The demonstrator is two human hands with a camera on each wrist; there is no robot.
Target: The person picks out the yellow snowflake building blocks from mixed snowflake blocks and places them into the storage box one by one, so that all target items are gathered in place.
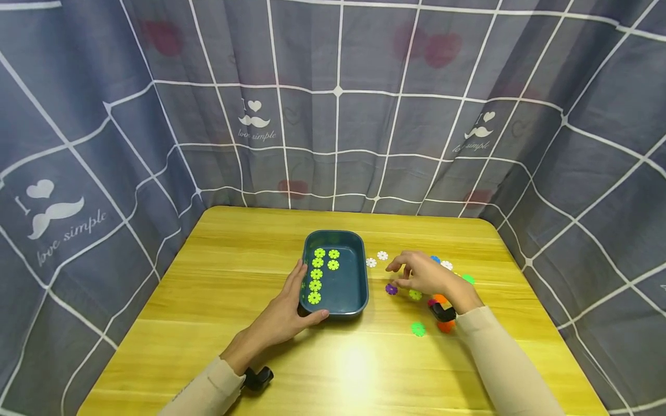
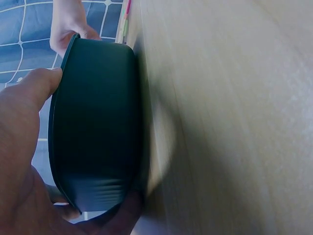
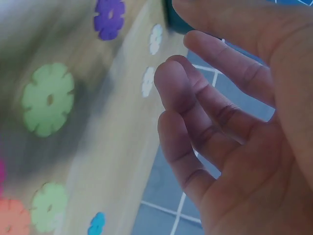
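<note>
Flower-shaped discs (image 1: 315,285), seven of them and all yellow-green, lie flat inside a dark teal tray (image 1: 346,292) on a wooden table (image 1: 218,283). Five form a column along the tray's left wall; two more sit beside the top of that column.

Across from me, a person in beige sleeves (image 1: 507,358) works with both hands. Their left hand (image 1: 278,315) grips the tray at its near left corner, the thumb against the near rim and the fingers along the left side.

Their right hand (image 1: 424,274) hovers to the right of the tray, fingers apart from the thumb and loosely bent, pinching nothing that I can see. Just below its fingertips lies a purple disc (image 1: 391,289), with a loose yellow-green disc (image 1: 415,294) near it.

Two white discs (image 1: 382,255) lie between tray and hand. Nearer the table's front is a green disc (image 1: 418,329); orange discs (image 1: 446,327) lie by the right wrist, and a blue disc (image 1: 435,259) beyond the hand. Behind everything hangs a grey-blue curtain (image 1: 312,121) with white grid lines.
</note>
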